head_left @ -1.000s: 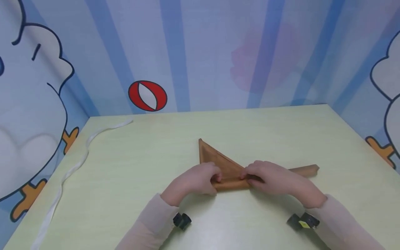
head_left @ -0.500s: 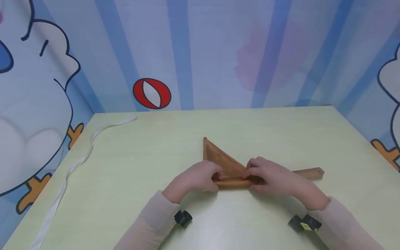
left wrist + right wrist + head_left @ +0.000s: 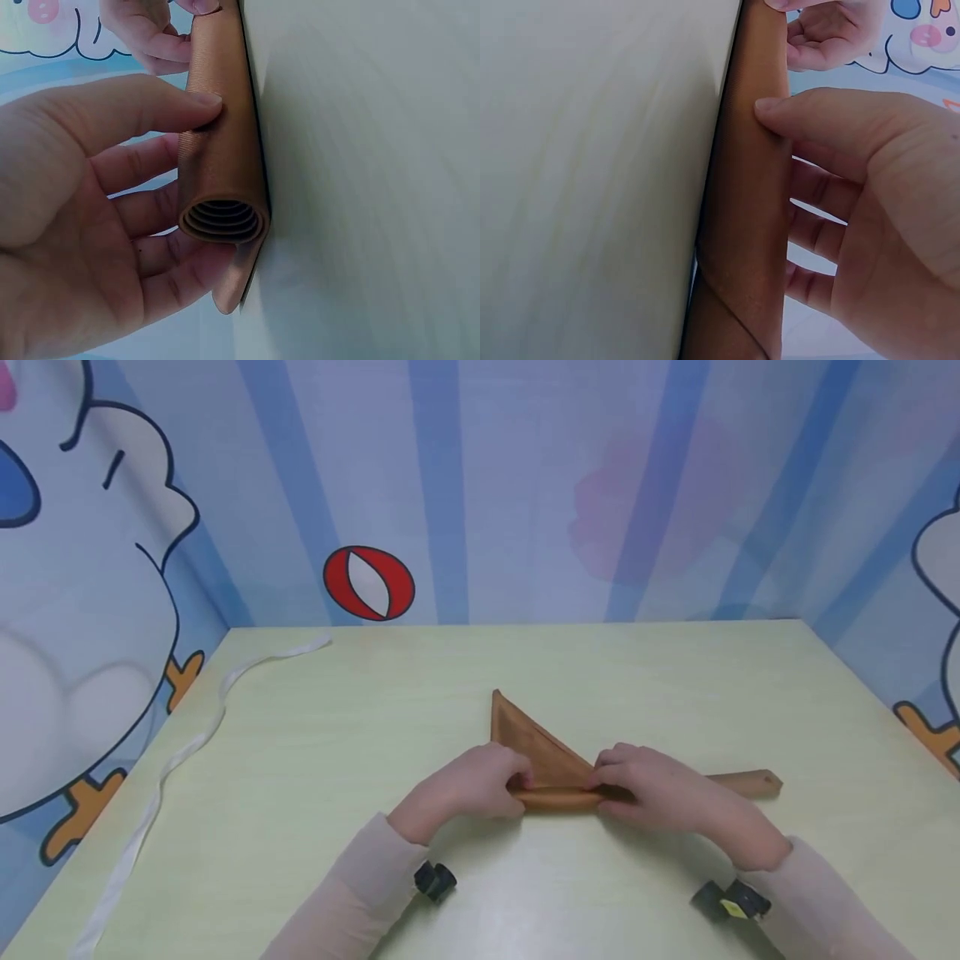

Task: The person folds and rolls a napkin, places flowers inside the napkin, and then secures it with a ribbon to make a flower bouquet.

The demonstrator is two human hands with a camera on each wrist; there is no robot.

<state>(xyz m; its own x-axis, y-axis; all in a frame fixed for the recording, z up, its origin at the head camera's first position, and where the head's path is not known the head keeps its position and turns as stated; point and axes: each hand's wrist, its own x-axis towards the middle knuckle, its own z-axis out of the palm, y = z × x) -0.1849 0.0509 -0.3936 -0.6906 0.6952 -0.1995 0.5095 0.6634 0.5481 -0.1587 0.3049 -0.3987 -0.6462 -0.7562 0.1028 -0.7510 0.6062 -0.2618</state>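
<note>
A brown leather-like roll (image 3: 561,799) lies across the middle of the table, partly rolled up along its near edge. Behind it a flat triangular flap (image 3: 536,747) points away, and a narrow brown end (image 3: 750,783) sticks out to the right. My left hand (image 3: 480,782) grips the left end of the roll, thumb in front and fingers behind. Coiled layers show at the roll's open end (image 3: 225,221) in the left wrist view. My right hand (image 3: 660,789) pinches the roll farther right, hiding part of it. A diagonal edge crosses the roll (image 3: 746,202) in the right wrist view.
A long white ribbon (image 3: 197,743) lies in a wavy line along the left side of the pale table (image 3: 375,710). A printed backdrop (image 3: 517,485) with blue stripes stands behind the table and at its sides.
The head view has shifted slightly. The roll's near edge lies more level than before and looks a little rounder. Both hands keep their hold on it in much the same place.
</note>
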